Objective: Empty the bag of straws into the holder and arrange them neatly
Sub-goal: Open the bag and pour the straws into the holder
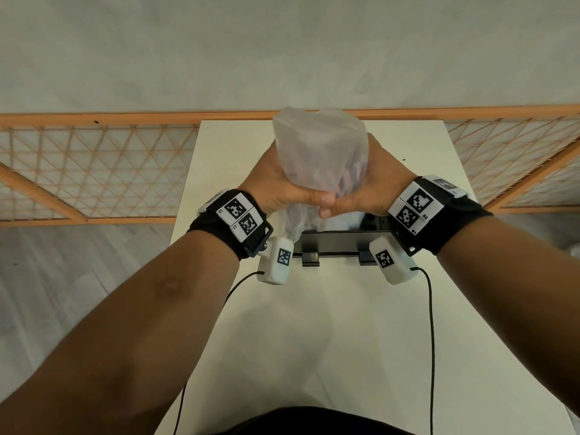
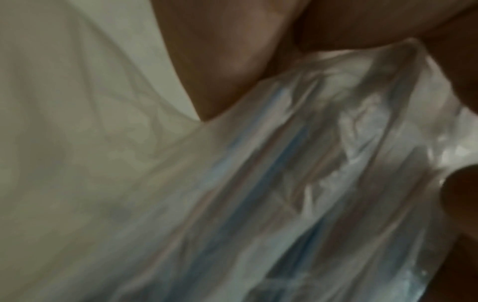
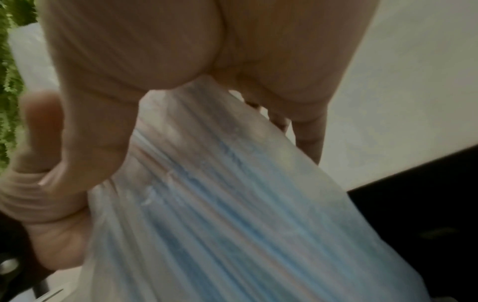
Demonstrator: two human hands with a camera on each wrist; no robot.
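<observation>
A translucent plastic bag (image 1: 320, 155) of straws stands upended above the black holder (image 1: 332, 243) at the middle of the white table (image 1: 314, 324). My left hand (image 1: 282, 186) and right hand (image 1: 367, 189) wrap around its middle from both sides, thumbs meeting at the front. The bag's lower end hangs down toward the holder's left part. Blue and pale straws (image 3: 232, 204) show through the plastic in the right wrist view, and the bag (image 2: 297, 183) with its straws fills the left wrist view, blurred. The holder's black edge (image 3: 426, 204) lies right of the bag.
An orange wooden lattice fence (image 1: 94, 171) runs behind the table on both sides. Grey floor (image 1: 47, 293) lies to the left. Thin black cables (image 1: 431, 340) trail from both wrist units over the table toward me.
</observation>
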